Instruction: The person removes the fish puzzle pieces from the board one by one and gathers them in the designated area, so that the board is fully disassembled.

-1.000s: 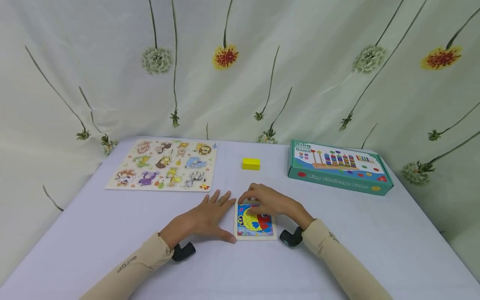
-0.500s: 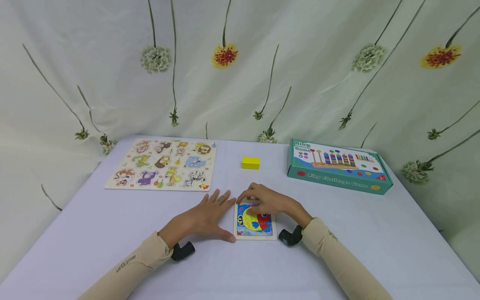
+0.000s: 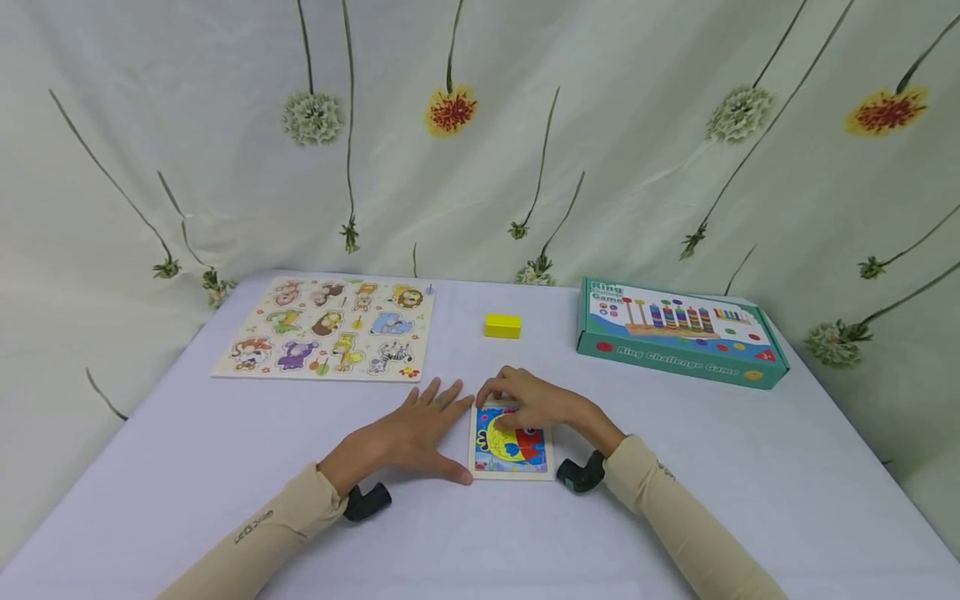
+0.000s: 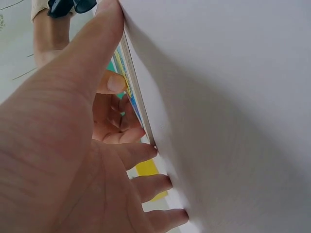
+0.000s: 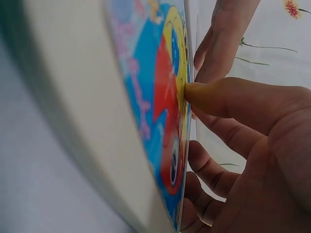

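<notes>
A small square jigsaw puzzle [image 3: 513, 463] in a pale wooden frame lies flat on the table, its picture a yellow and red fish on blue. My left hand [image 3: 412, 437] rests at the frame's left side, fingers spread, thumb near the lower corner and index finger near the upper one. From the right, my right hand [image 3: 543, 400] reaches over the top of the puzzle. Its thumb [image 5: 209, 97] touches the yellow part of the fish while the other fingers curl at the far edge. That hand hides the puzzle's upper right part in the head view.
A yellow block [image 3: 502, 326] lies beyond the puzzle. At the back left is a wooden animal puzzle board [image 3: 352, 329]; a green Ring Challenge Game box [image 3: 678, 333] sits at the back right. The table has a white cloth [image 3: 480, 542], with a flowered curtain [image 3: 637, 167] behind.
</notes>
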